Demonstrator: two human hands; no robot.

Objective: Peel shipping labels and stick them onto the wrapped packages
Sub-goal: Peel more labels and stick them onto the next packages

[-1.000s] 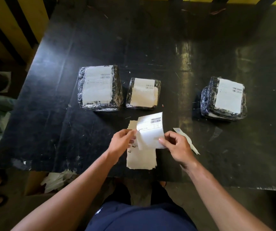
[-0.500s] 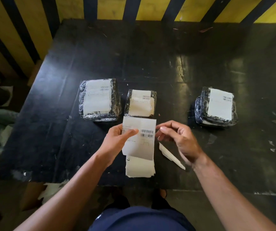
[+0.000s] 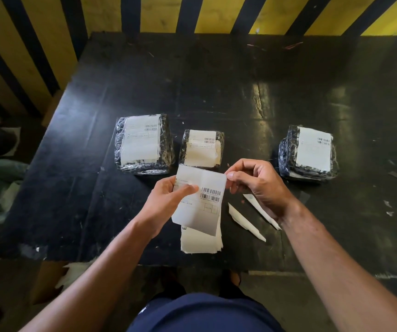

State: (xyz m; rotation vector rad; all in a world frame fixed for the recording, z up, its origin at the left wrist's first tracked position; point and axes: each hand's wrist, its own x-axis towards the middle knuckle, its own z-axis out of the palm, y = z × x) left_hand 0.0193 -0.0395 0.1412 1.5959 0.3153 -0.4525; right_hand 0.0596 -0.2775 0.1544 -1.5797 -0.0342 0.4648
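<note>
Both hands now pinching the label point(image 3: 198, 200): left point(image 3: 168, 200), right point(image 3: 255, 183) newly at its corner.

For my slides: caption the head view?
Both hands hold a barcoded shipping label before three labelled wrapped packages.

White shipping label point(image 3: 199, 200) with barcodes held face up above a stack of labels point(image 3: 201, 243), three plastic-wrapped packages point(image 3: 144, 143) point(image 3: 202, 148) point(image 3: 308, 153) in a row behind, each apparently already labelled on top
</note>
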